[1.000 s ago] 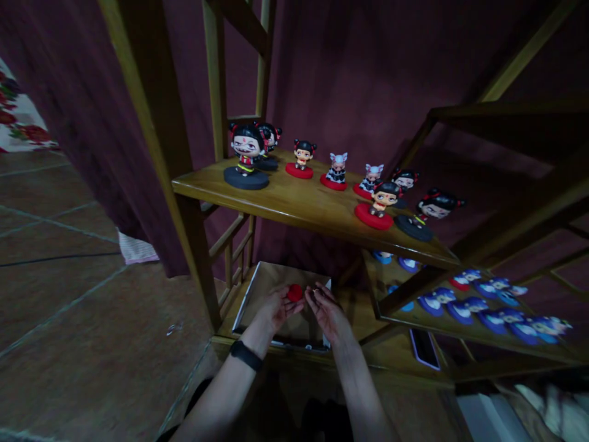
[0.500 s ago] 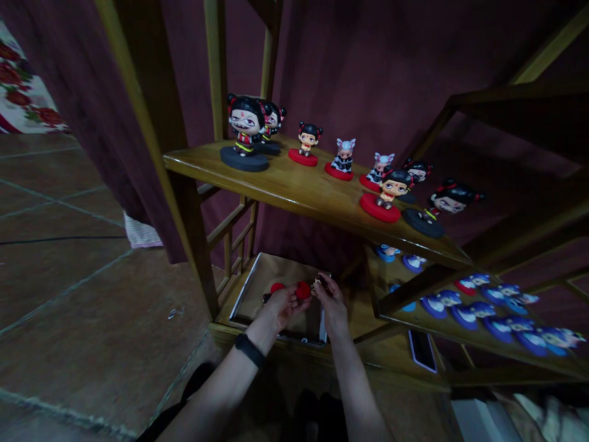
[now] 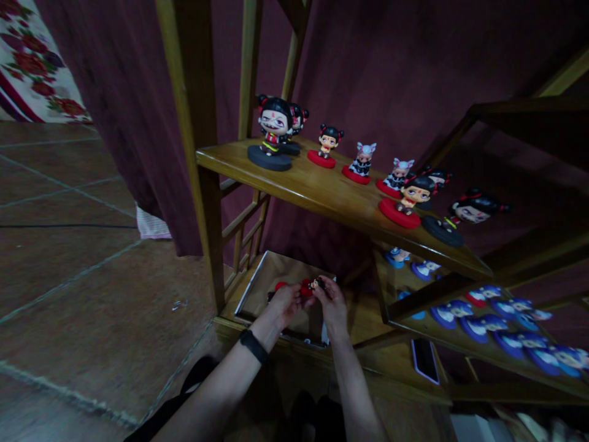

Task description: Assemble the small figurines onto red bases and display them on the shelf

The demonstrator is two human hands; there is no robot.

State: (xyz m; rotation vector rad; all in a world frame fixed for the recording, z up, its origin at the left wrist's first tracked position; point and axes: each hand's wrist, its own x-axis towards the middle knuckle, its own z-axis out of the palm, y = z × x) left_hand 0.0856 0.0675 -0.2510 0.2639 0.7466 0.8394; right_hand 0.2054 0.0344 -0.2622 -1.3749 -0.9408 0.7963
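Over the cardboard box (image 3: pixel 293 265) on the low shelf, my two hands meet at one small figurine. My left hand (image 3: pixel 286 302), with a dark band on its wrist, pinches the red round base (image 3: pixel 306 287). The fingers of my right hand (image 3: pixel 333 302) are closed on the small dark-haired figurine (image 3: pixel 315 283), which touches or nearly touches that base. Whether the two parts are joined I cannot tell. Another red base (image 3: pixel 280 286) lies in the box behind my left hand, with something dark beside it, partly hidden.
On the wooden shelf (image 3: pixel 294 184) above my hands stand several figurines on red and dark bases. To the right, a lower shelf carries several blue figurines (image 3: pixel 453 312). A phone (image 3: pixel 425 361) lies on the low board. Wooden posts (image 3: pixel 196 153) frame the left side.
My right hand has brought the figurine up against the red base in my left hand; before, a gap lay between them. The view has shifted, so the shelves sit farther right.
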